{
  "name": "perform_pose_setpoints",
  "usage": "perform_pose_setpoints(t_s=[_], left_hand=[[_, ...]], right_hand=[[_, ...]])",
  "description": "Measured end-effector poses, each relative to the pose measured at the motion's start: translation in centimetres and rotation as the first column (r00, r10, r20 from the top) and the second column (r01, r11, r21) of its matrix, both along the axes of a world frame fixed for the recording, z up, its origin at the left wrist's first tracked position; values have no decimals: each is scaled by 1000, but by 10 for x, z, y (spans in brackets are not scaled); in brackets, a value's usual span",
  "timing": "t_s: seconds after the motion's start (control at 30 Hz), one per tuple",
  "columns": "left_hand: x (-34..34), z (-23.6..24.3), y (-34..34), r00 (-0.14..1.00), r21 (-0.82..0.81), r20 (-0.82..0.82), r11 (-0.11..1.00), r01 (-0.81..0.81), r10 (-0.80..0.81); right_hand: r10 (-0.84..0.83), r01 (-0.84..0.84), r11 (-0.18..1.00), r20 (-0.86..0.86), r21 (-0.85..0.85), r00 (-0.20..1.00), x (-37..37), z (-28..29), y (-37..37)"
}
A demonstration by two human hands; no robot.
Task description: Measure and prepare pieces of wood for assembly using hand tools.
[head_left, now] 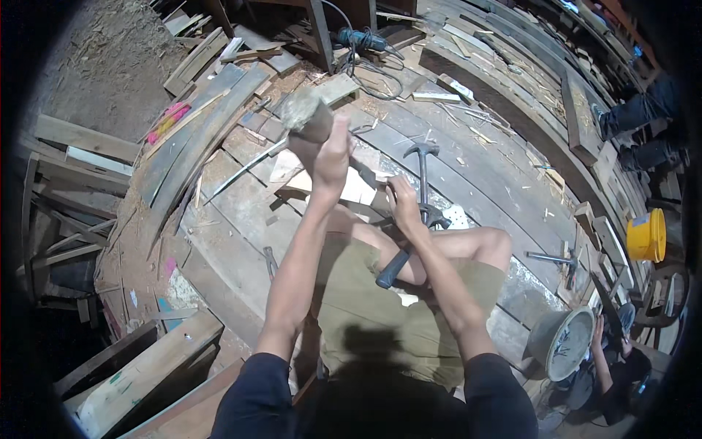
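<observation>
My left hand (333,161) is raised in front of me, wrapped round a thick wooden block (307,121) with a worn, pale end. Lower and to the right, my right hand (404,205) has its fingers pinched together over the work between my legs; what they hold is too small to make out. Pale wood pieces (351,186) lie just beyond my lap. One claw hammer (422,157) rests on the planks beside my right hand. A second hammer with a dark grip (395,269) lies across my leg, partly hidden by my right forearm.
A corded power tool (362,40) sits at the far side. Long beams (504,102) and scrap wood surround the plank floor. At the right are a yellow bucket (647,235), a grey bucket (574,344) holding small pieces, another hammer (552,258) and another person's arm (601,355).
</observation>
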State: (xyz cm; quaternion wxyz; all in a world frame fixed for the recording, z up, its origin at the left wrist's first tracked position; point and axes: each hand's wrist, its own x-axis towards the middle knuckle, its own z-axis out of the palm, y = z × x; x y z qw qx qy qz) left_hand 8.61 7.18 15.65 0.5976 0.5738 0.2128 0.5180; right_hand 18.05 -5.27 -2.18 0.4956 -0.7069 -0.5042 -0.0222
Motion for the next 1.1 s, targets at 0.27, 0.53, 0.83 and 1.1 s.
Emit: perform_pose_setpoints(t_s=[0.27,0.53,0.83,1.1], left_hand=[[31,5,-2,996,224,-83,975,-9,29],[39,9,-10,994,144,-93,987,76,-63],[36,3,-12,993,251,-119,968,14,17],[38,5,-17,998,127,-60,992,-14,22]], right_hand=[[76,-78,996,-43,-42,996,6,0,-8],[120,-126,990,-88,-68,989,10,-1,-7],[123,-125,992,-64,-33,990,16,-6,-8],[91,-93,996,-124,-10,988,13,5,-10]])
